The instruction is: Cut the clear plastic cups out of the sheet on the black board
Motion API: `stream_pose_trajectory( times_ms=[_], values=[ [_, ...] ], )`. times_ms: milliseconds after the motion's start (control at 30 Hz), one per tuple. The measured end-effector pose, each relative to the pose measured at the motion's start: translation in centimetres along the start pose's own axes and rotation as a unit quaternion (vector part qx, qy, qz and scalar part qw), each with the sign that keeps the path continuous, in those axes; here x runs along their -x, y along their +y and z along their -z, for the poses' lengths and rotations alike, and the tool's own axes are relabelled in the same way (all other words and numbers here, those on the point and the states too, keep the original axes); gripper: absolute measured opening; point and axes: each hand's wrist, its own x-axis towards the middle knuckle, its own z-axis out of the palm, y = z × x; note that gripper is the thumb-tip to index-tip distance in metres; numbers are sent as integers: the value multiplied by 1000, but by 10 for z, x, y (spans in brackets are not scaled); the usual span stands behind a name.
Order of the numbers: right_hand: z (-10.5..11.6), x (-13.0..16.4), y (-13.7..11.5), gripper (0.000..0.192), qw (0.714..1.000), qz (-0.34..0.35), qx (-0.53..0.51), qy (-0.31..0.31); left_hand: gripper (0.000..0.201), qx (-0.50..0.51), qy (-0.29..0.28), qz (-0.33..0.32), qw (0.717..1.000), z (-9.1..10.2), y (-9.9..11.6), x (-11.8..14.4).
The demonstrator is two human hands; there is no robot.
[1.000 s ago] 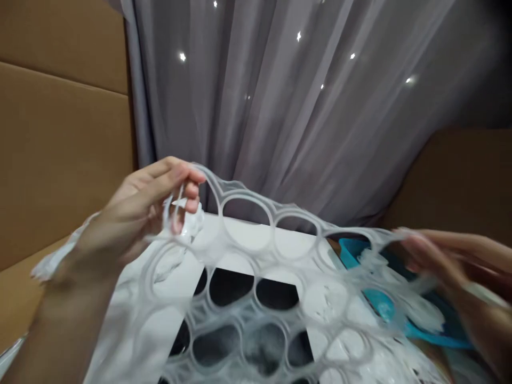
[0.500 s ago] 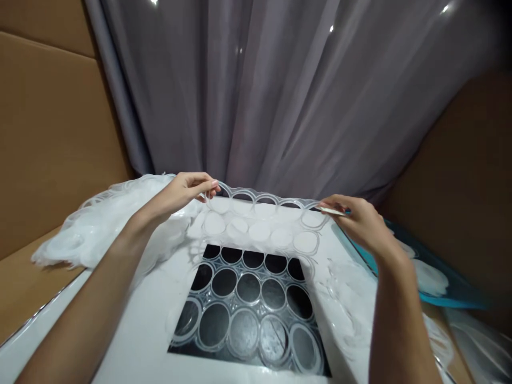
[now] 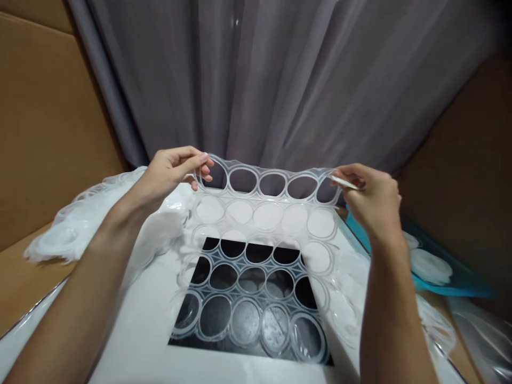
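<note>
A clear, flexible plastic sheet with rows of round ring-edged openings (image 3: 239, 262) is held up by its far edge, sloping down toward me. My left hand (image 3: 176, 166) pinches its far left corner between thumb and fingers. At the far right corner, my right hand (image 3: 370, 194) grips the edge and also has a slim white tool (image 3: 346, 183) in its fingers; its exact kind is not clear. The sheet's near rows lie over a black square (image 3: 224, 346) on a white surface (image 3: 136, 325). In the nearest row, some rings look filled with shiny clear film.
A heap of similar translucent sheets (image 3: 92, 208) is piled on the left. Loose clear scraps (image 3: 350, 304) lie at the right. Beyond them is a blue translucent tray (image 3: 452, 285) with whitish round pieces (image 3: 430, 266). Cardboard walls (image 3: 44, 128) and a grey curtain (image 3: 264, 80) enclose the space.
Both hands have risen with the sheet's far edge, so its far row now stands against the curtain. More of the sheet has lifted. The view has shifted slightly.
</note>
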Motion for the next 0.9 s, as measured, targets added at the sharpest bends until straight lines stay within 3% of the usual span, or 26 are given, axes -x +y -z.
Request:
stream_pose_trajectory(
  times_ms=[133, 233, 433, 600, 733, 900],
  values=[
    [-31, -2, 16, 29, 994, 2, 27, -103, 32, 0, -18, 41, 999, 1, -16, -2],
    [-44, -2, 22, 33, 992, 10, 19, -125, 31, -6, -33, 53, 998, 0, -25, -4],
    [-23, 0, 7, 39, 990, 45, -45, -123, 32, 44, -37, 69, 996, -4, -23, -1],
    [-12, -1, -5, 38, 996, 33, -58, -67, 30, 56, -64, 95, 992, -12, -18, 2],
    [-27, -3, 8, 34, 988, 10, 34, -148, 30, 34, -68, 101, 992, -16, -32, 0],
    [-55, -4, 41, 24, 971, -14, 76, -225, 33, 24, -81, 128, 988, -20, -68, -3]
  ],
)
